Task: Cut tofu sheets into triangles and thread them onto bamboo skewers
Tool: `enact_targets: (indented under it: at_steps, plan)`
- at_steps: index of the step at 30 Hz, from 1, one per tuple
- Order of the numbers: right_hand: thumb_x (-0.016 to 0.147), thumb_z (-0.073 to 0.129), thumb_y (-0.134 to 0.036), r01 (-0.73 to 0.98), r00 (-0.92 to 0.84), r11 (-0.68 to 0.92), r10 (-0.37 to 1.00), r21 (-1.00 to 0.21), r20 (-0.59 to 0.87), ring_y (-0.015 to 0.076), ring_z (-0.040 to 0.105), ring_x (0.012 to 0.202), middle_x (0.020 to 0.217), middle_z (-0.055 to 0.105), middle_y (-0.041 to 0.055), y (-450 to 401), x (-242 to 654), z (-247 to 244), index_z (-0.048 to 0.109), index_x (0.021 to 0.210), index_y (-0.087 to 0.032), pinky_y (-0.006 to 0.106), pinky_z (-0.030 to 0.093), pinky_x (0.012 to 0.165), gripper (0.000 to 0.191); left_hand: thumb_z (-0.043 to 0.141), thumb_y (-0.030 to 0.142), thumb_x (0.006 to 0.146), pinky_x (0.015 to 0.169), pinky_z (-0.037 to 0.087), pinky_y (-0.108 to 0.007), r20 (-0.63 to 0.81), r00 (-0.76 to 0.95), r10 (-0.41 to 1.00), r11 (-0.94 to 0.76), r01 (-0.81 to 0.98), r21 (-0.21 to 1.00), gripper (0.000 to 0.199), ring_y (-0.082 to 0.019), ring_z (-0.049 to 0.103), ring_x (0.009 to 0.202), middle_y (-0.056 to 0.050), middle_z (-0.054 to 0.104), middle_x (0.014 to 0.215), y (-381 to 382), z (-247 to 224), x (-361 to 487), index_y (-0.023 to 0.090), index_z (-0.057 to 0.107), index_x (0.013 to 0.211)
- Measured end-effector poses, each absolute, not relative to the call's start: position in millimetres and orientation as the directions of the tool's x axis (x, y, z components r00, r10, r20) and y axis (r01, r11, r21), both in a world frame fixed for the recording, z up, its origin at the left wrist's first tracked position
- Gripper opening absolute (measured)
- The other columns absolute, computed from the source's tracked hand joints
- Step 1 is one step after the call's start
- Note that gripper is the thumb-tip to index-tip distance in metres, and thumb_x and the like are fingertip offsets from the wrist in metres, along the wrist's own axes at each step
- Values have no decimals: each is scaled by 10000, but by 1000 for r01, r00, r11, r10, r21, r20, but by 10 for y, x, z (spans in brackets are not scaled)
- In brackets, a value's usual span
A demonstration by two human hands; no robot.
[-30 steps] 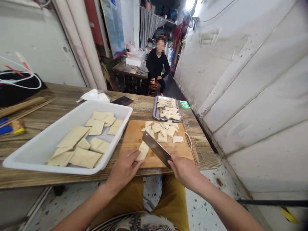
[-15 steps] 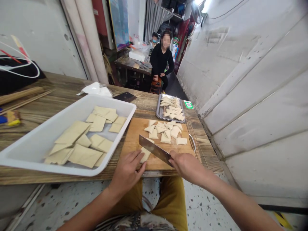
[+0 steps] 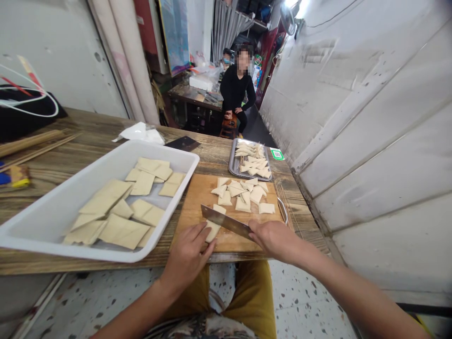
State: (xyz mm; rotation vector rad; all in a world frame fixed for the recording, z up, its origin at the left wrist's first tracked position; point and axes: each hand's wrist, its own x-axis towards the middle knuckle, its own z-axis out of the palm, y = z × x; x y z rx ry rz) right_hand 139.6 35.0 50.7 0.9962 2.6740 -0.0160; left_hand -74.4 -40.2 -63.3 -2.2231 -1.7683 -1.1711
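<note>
On the wooden cutting board [image 3: 194,200] lies a pale flat piece [image 3: 213,230], with the fingers of my left hand [image 3: 190,249] pressed on its near left side. My right hand [image 3: 273,240] grips the handle end of a cleaver [image 3: 226,221], whose blade lies across the far part of that piece. Another pale bit [image 3: 219,208] shows just beyond the blade. Several cut pieces [image 3: 243,203] are gathered on the far half of the board. Left of the board, a white plastic tray [image 3: 31,221] holds several pale square sheets [image 3: 124,230].
A metal tray [image 3: 233,165] of folded pieces stands beyond the board. Thin sticks [image 3: 287,207] lie at the board's right, more sticks [image 3: 31,141] at the far left. A white bag [image 3: 141,133] sits behind the white tray. A person [image 3: 238,89] in black sits beyond the table.
The cleaver blade has come down and slightly nearer to me, lower over the piece, and more of the bit beyond it shows. My left hand has barely moved.
</note>
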Motion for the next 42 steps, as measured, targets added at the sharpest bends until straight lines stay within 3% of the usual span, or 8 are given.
enact_targets:
  at_steps: [7,10,13,18,21,26,42]
  plan:
    - [939,414,-234,645,-742,765,624,-5,-247,206,652,649,753,699,79,387,1192,345,541,1007,-140,245,391,533,172,559,215,812,840,503,-393,602,71,795,-353,861,365,210,-233,602,951,-139,645,1051,-383,-648,-800,136,609,1000]
    - [943,410,-264,712,-693,699,685,-65,-224,211,659,690,814,703,86,377,1221,354,534,995,-150,244,381,541,176,530,201,832,888,490,-353,557,265,787,-509,790,342,236,-210,581,1040,-138,615,1140,-356,-577,-951,142,605,1049]
    - [951,390,-274,736,-671,673,709,-75,-218,214,658,677,793,700,83,276,1279,414,521,973,-153,246,358,524,180,503,173,850,967,434,-389,504,426,751,-614,732,295,270,-236,478,1195,-146,502,1307,-374,-537,-1106,164,601,1101]
    - [968,341,-277,775,-620,632,750,-28,-231,200,636,568,695,684,66,11,1280,567,491,978,-158,254,300,462,192,483,112,853,917,460,-382,622,341,705,-578,785,225,320,-222,543,1089,-123,609,1137,-559,-726,-1175,174,581,1151]
    - [964,355,-264,746,-655,664,716,-52,-244,192,630,546,669,683,48,-69,1250,624,484,1004,-160,256,263,442,171,474,56,837,935,451,-386,651,331,683,-573,796,197,393,-229,533,1108,-135,601,1164,-644,-825,-1135,161,536,1211]
    - [956,381,-266,717,-674,697,685,-20,-278,195,633,550,657,680,41,-52,1217,629,508,977,-158,262,202,423,167,467,27,823,937,454,-388,656,342,673,-574,801,171,416,-235,527,1112,-141,603,1162,-646,-812,-1096,144,521,1219]
    - [947,406,-253,671,-707,740,653,32,-270,180,626,536,650,683,32,9,1235,595,514,974,-166,263,210,426,142,461,41,834,961,437,-394,621,315,717,-543,812,215,367,-232,509,1129,-142,589,1176,-659,-860,-1085,125,544,1181]
